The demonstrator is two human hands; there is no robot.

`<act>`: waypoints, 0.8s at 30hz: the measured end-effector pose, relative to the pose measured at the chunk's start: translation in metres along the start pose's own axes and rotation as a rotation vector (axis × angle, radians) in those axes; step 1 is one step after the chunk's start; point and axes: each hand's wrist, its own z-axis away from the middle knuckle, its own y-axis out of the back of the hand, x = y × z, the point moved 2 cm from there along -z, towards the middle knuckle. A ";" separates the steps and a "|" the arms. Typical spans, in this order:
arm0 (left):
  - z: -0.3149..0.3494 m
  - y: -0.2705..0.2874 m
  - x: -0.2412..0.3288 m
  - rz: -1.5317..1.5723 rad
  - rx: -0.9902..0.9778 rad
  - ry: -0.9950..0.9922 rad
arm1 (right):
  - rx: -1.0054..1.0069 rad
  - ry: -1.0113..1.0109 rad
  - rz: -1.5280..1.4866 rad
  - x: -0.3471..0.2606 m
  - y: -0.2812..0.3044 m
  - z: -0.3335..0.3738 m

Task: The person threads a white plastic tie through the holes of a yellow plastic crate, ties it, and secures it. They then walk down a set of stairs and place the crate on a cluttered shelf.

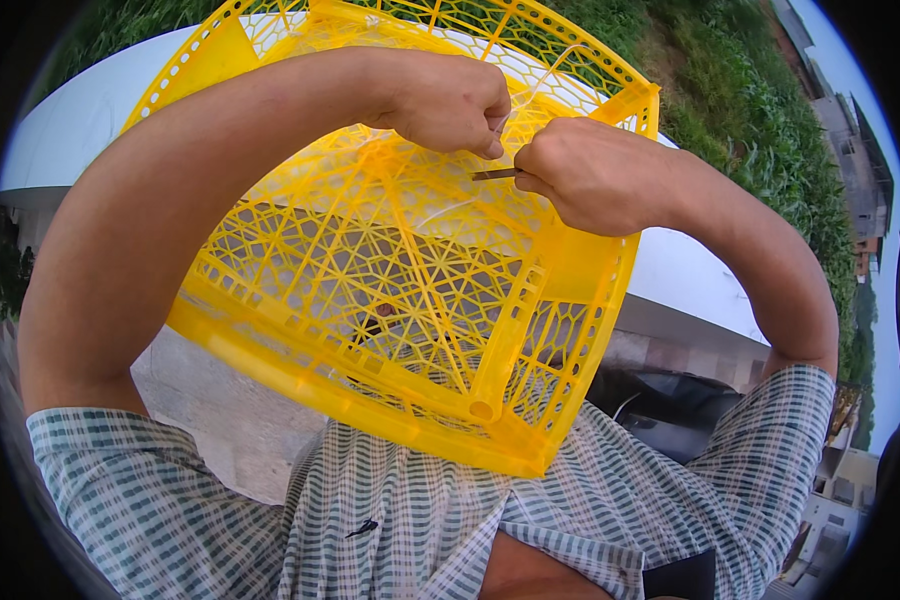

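A yellow lattice plastic crate (355, 405) is tilted in front of me, its open side toward me. Over its inside, my left hand (455, 105) is closed, thumb and fingers pressed together; what they pinch, if anything, is hidden. Just right of it, my right hand (595, 175) is wrapped around a tool with a narrow dark metal blade (494, 174), whose tip points left; the fist covers the handle. A thin white strip (442, 213) lies across the lattice below the hands, and a pale loop (562, 58) curves up near the crate's far right corner.
Behind and under the crate runs a broad white ledge (75, 130). Green plants (760, 150) grow beyond it, with buildings at the far right. A dark, shiny object (660, 405) sits below the ledge, right of the crate. Grey paving (215, 420) shows at lower left.
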 end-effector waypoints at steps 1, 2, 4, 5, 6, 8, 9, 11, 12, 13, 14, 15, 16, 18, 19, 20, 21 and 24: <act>0.002 0.002 0.000 0.000 -0.014 -0.023 | -0.002 -0.015 -0.020 -0.001 0.001 -0.001; 0.003 0.003 0.000 0.002 -0.029 -0.046 | -0.004 -0.029 -0.040 -0.002 0.001 -0.001; 0.004 0.009 -0.003 0.041 -0.040 -0.081 | 0.038 -0.029 -0.066 -0.003 0.002 -0.003; 0.003 0.011 -0.005 0.064 -0.048 -0.098 | 0.057 -0.028 -0.081 -0.002 0.001 -0.005; 0.001 0.005 -0.007 0.108 -0.062 -0.108 | 0.036 -0.013 -0.084 -0.002 -0.001 -0.004; -0.005 -0.006 -0.012 0.195 -0.089 -0.128 | -0.003 0.018 -0.091 0.000 -0.006 -0.003; -0.006 -0.004 -0.013 0.167 -0.100 -0.108 | 0.018 0.017 -0.108 -0.002 -0.005 -0.005; -0.006 -0.001 -0.014 0.109 -0.122 -0.067 | 0.060 0.014 -0.140 -0.005 -0.002 -0.011; -0.006 -0.002 -0.015 0.103 -0.135 -0.076 | 0.047 0.017 -0.124 -0.006 -0.004 -0.012; -0.006 -0.002 -0.015 0.098 -0.148 -0.084 | 0.033 0.021 -0.109 -0.005 -0.008 -0.015; -0.005 -0.003 -0.015 0.093 -0.161 -0.091 | 0.020 0.025 -0.093 -0.005 -0.012 -0.017; -0.007 -0.003 -0.017 0.133 -0.165 -0.103 | 0.038 0.034 -0.092 -0.003 -0.013 -0.019; -0.009 -0.002 -0.019 0.172 -0.170 -0.115 | 0.057 0.043 -0.092 -0.002 -0.014 -0.020; -0.011 -0.004 -0.022 0.243 -0.157 -0.131 | 0.079 0.050 -0.101 -0.001 -0.013 -0.020; -0.011 -0.005 -0.023 0.276 -0.141 -0.135 | 0.082 0.047 -0.110 -0.001 -0.011 -0.019; -0.012 -0.006 -0.024 0.307 -0.125 -0.139 | 0.086 0.043 -0.120 -0.001 -0.009 -0.017; -0.009 -0.003 -0.020 0.274 -0.095 -0.098 | 0.046 0.034 -0.107 -0.001 -0.008 -0.015; 0.002 0.010 -0.011 0.229 0.023 -0.022 | 0.043 0.069 -0.062 -0.008 0.006 -0.001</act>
